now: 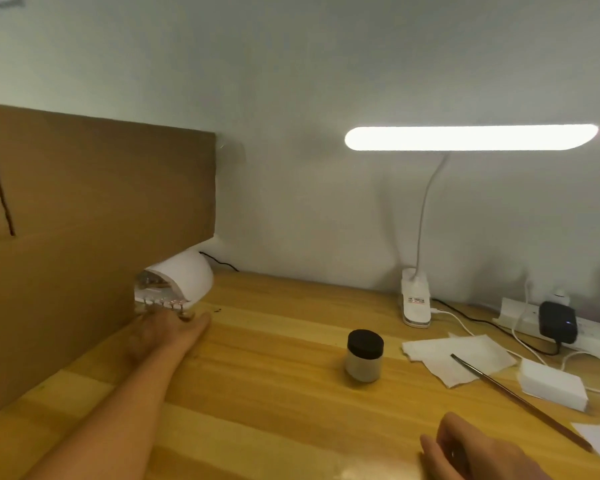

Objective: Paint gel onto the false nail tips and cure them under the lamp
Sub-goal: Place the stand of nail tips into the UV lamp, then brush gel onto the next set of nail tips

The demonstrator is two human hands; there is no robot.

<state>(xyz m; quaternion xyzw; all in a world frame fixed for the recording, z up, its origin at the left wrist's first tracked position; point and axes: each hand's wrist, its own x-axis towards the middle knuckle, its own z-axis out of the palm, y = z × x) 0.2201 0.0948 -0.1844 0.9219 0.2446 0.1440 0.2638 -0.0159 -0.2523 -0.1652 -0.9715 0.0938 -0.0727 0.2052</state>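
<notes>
Cardboard sheet [84, 220], tall and brown, stands on the yellow wooden table [274, 393] beside the white domed curing lamp [184, 278]. Right hand [471, 452] rests loose and empty at the near edge; left hand [160, 329] reaches the row of clear false nail tips [163, 302] at the lamp's mouth, grip too blurred to tell

Cardboard sheet [84, 209] tight beside cure lamp [187, 277]; open desk [274, 341] toward jar [363, 356].
</notes>
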